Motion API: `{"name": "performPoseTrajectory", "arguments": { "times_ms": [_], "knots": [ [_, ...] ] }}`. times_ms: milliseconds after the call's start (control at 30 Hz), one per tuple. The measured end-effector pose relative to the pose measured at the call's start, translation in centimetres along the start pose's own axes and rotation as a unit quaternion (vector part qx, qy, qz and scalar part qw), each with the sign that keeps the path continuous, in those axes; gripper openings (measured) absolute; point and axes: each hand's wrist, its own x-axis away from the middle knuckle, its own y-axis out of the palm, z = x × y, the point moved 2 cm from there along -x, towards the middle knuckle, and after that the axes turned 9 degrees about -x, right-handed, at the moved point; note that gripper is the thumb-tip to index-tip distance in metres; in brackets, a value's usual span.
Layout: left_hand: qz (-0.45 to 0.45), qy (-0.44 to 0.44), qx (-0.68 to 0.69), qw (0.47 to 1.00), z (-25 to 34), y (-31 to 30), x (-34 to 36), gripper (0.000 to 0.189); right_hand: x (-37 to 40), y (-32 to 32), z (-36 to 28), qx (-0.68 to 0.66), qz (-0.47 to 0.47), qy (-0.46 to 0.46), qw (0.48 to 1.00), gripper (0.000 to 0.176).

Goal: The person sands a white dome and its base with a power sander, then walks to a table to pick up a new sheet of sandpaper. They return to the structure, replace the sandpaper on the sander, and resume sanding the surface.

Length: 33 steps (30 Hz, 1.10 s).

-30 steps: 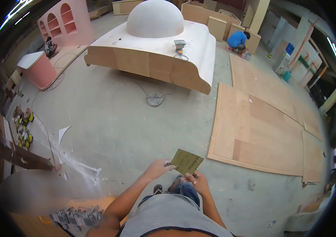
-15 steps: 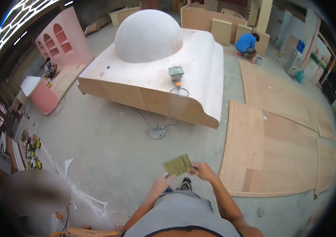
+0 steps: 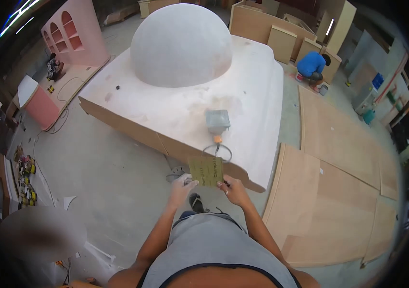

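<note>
Between my two hands is a yellow-green sheet of sandpaper [image 3: 206,172] with dark print on its face. My left hand [image 3: 181,187], dusty white, grips its lower left corner. Fingers of my right hand [image 3: 235,190] pinch the lower right corner. The sheet is held out in front of my body, with the side of a large white structure [image 3: 257,91] just beyond it. A smooth dome [image 3: 181,45] rises from that structure. On its top lies a boxy lamp-like device [image 3: 218,121] with an orange connector and a looped cord.
Large wooden panels [image 3: 329,201] lie on the floor at right. A person in blue [image 3: 311,65] crouches behind them. At far left another person [image 3: 54,67] squats by a pink arched cabinet [image 3: 72,36]. Yellow-and-black tools [image 3: 26,180] and cords lie at left.
I have moved closer to the white structure. The sheet has been raised and levelled, its print now facing me, and both hands still hold it.
</note>
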Motion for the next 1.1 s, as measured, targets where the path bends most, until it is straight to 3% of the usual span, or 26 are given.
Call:
{"name": "performPoseTrajectory", "arguments": {
  "times_ms": [33,100,167,367,467,533,567,633,733,1000,1100],
  "knots": [
    [-0.012,0.019,0.020,1.000,1.5,-0.1,-4.3,0.027,-3.9,-1.3,-1.4,0.018,0.040,-0.037,0.998,0.023],
    [-0.029,0.035,-0.137,0.990,6.2,-0.6,-9.3,0.028,-9.9,-3.8,-1.8,0.043,0.086,-0.030,0.995,0.025],
    [0.001,0.088,-0.095,0.992,7.1,0.3,-14.8,0.030,-16.1,-5.6,-2.6,0.009,0.106,-0.076,0.991,0.022],
    [0.098,0.091,-0.130,0.982,9.1,2.2,-30.4,0.028,-33.3,-9.7,-4.0,-0.005,0.077,-0.089,0.993,0.025],
    [0.118,0.079,-0.146,0.979,7.2,4.1,-34.8,0.025,-38.7,-11.6,-1.0,0.018,0.050,-0.079,0.995,0.026],
    [0.117,0.053,-0.192,0.973,6.9,4.2,-36.4,0.026,-40.2,-12.2,2.5,0.028,-0.025,0.018,0.999,0.026],
    [0.096,0.032,-0.211,0.972,6.9,4.4,-36.4,0.025,-40.0,-12.2,2.1,0.022,-0.030,0.018,0.999,0.026],
    [0.079,0.000,-0.227,0.971,7.2,4.8,-36.7,0.025,-38.3,-12.3,1.0,-0.128,-0.024,0.107,0.986,0.028],
    [0.114,0.014,-0.169,0.979,7.0,5.5,-36.4,0.026,-38.4,-11.8,3.5,-0.152,-0.017,0.092,0.984,0.029],
    [0.032,-0.030,-0.085,0.995,5.9,5.0,-37.0,0.026,-37.9,-12.4,3.9,-0.180,-0.039,0.112,0.976,0.026],
    [-0.034,-0.033,-0.201,0.978,6.3,3.9,-37.6,0.027,-37.6,-12.6,3.9,-0.170,-0.022,0.113,0.979,0.021]
  ]
}}
